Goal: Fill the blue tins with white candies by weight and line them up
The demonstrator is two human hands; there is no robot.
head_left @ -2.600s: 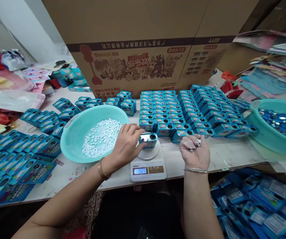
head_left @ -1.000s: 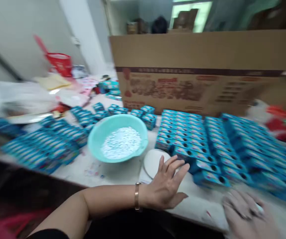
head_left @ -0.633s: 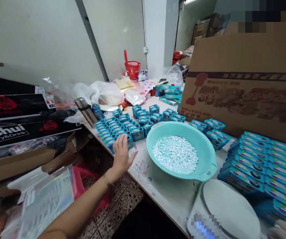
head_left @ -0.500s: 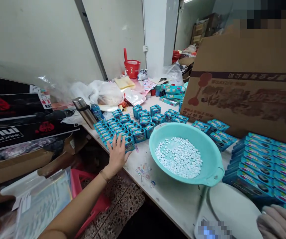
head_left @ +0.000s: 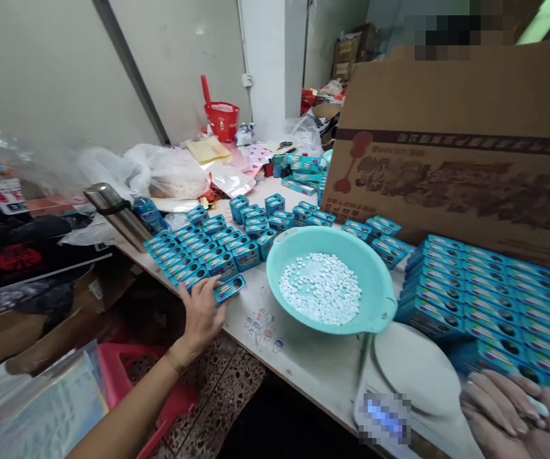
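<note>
My left hand grips the left end of a small blue box with a dark oval window, in front of rows of similar boxes at the table's left. Part of the grip is hidden behind the fingers. At the lower right, my right hand is curled closed, its fingers dusted white, and a white tablet shows between them. A turquoise basin with many small white tablets stands between my hands. Beside my right hand is a white scale with a lit display.
Stacked blue boxes fill the right side of the table, before a large cardboard carton. A steel flask, a blue bottle, plastic bags and a red bucket stand farther back. Below left is a red stool.
The view has shifted right. My left hand has gone from spread over the boxes to gripping one at the near edge. My right hand has come farther into view, curled around a tablet.
</note>
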